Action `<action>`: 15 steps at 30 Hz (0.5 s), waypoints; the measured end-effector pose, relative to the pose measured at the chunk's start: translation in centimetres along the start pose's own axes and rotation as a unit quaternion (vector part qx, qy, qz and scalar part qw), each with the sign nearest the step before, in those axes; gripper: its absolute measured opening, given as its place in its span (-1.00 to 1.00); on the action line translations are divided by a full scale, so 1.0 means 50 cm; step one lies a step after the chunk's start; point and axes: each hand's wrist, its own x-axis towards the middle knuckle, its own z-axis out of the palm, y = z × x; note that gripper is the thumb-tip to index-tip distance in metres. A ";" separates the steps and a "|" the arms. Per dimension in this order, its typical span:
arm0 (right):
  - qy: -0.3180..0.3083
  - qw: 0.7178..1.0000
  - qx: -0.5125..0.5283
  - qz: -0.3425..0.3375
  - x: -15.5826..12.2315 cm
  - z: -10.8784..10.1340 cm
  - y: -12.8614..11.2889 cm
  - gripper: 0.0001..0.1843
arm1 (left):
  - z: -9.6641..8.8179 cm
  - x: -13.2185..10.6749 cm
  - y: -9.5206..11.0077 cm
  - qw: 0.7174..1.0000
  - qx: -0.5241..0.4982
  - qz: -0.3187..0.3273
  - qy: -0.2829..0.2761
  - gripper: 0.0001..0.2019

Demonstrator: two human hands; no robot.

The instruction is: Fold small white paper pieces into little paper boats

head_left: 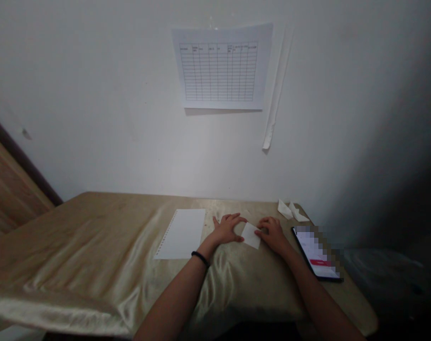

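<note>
A small white piece of paper [251,235] lies on the table between my hands. My left hand [228,228] rests flat beside its left edge, fingers stretched out and spread, a black band on the wrist. My right hand [272,231] has its fingers curled and pressed on the paper's right edge. A larger white sheet [181,233] with a perforated left edge lies to the left of my left hand.
The table is covered by a shiny beige cloth [94,246]. A phone [316,253] with a lit screen lies at the right edge. Crumpled white paper scraps [289,210] sit at the back right. A printed grid sheet [222,68] hangs on the wall.
</note>
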 end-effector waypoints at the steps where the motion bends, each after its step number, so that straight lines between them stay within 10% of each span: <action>1: 0.001 1.000 0.005 0.000 0.001 -0.001 0.000 -0.90 | 0.000 -0.001 0.001 1.000 0.000 0.000 0.000 -0.24; 15: 0.141 0.989 -0.008 -0.049 0.007 -0.032 0.007 -0.83 | 0.023 0.005 -0.003 0.999 0.001 -0.010 0.049 -0.18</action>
